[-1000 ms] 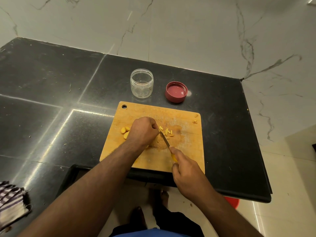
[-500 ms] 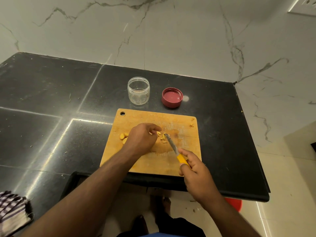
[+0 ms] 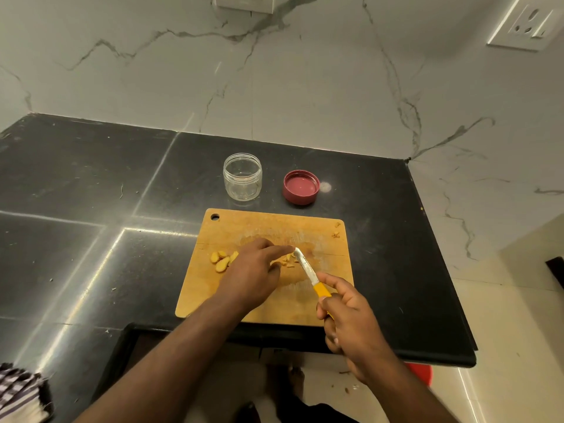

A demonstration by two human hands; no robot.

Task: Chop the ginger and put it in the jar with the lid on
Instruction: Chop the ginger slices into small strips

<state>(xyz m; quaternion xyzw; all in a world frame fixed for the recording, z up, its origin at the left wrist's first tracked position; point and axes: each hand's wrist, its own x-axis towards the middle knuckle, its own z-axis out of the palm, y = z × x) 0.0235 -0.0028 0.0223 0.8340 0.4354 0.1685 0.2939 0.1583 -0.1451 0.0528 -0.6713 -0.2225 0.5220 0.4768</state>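
A wooden cutting board [image 3: 250, 227] lies on the black counter. Yellow ginger slices [image 3: 221, 260] sit at its left, and small chopped ginger bits [image 3: 288, 261] lie in the middle. My right hand [image 3: 351, 325] grips the yellow handle of a small knife [image 3: 306, 270], blade pointing up-left over the board. My left hand [image 3: 253, 270] hovers over the board's middle, its index finger stretched out and touching the blade tip. An empty clear jar [image 3: 242, 177] stands behind the board, its red lid [image 3: 301, 187] upside down to the right.
The black counter [image 3: 91, 193] ends in a marble wall at the back and an edge at the right. A striped cloth [image 3: 21, 395] lies at the lower left. A wall socket [image 3: 532, 24] sits top right. Something red [image 3: 419, 374] shows on the floor under the counter edge.
The knife has lifted off the ginger and drawn back to the right. My left hand has uncurled, and its index finger now reaches the blade tip. The camera has tilted up.
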